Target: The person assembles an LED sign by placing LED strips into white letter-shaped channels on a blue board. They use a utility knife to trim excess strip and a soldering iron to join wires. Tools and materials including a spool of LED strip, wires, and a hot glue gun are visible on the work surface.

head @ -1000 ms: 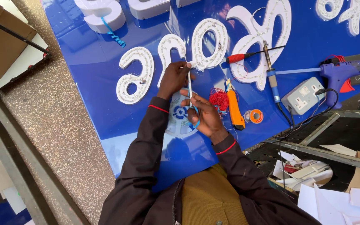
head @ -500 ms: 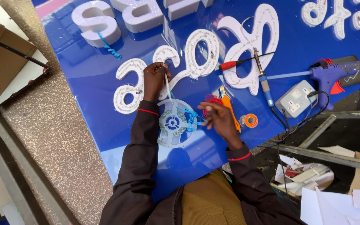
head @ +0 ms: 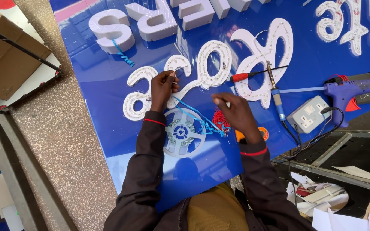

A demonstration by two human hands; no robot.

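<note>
Right hand (head: 235, 114) now higher (board edge (head: 108, 141) near)

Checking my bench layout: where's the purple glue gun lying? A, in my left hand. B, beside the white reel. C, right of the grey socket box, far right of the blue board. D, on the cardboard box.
C: the purple glue gun lies just right of the grey socket box, on the blue board.

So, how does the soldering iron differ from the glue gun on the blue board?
The soldering iron is a thin straight rod with a blue grip; the glue gun is a bulky purple pistol shape. The iron lies near the white letters, the gun at the board's right edge. Both lie flat, away from both hands.
</note>
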